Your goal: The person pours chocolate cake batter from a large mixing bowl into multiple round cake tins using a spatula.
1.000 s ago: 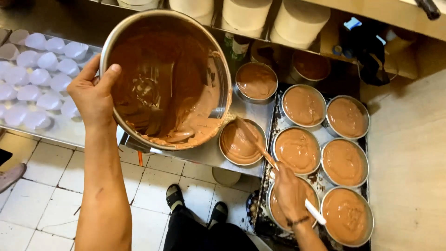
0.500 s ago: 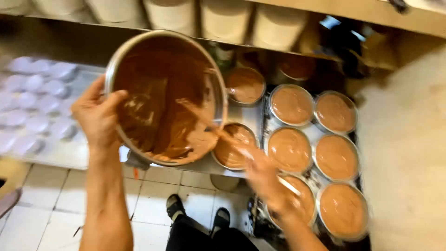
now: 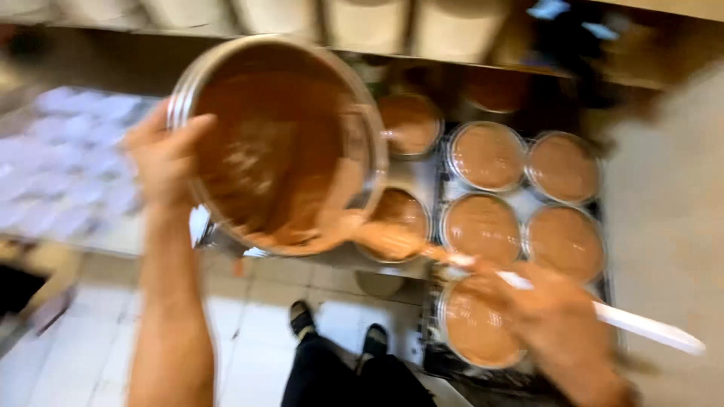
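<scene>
Two hands: tilted bowl (image 3: pixel 279 143), spatula (image 3: pixel 422 252)

Mixing bowl (image 3: pixel 279 143) left of filled pans (image 3: pixel 520 200); small cups (image 3: pixel 68 166) further left.

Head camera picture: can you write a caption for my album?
Left hand tilts a big bowl of brown batter while right hand scrapes with a spatula over filled round pans.

Motion blur smeared the whole view, the pale containers (image 3: pixel 362 22) on the far shelf were cut off by the top edge, and the right hand (image 3: pixel 558 316) hid part of the nearest batter-filled pan (image 3: pixel 471 328).
</scene>
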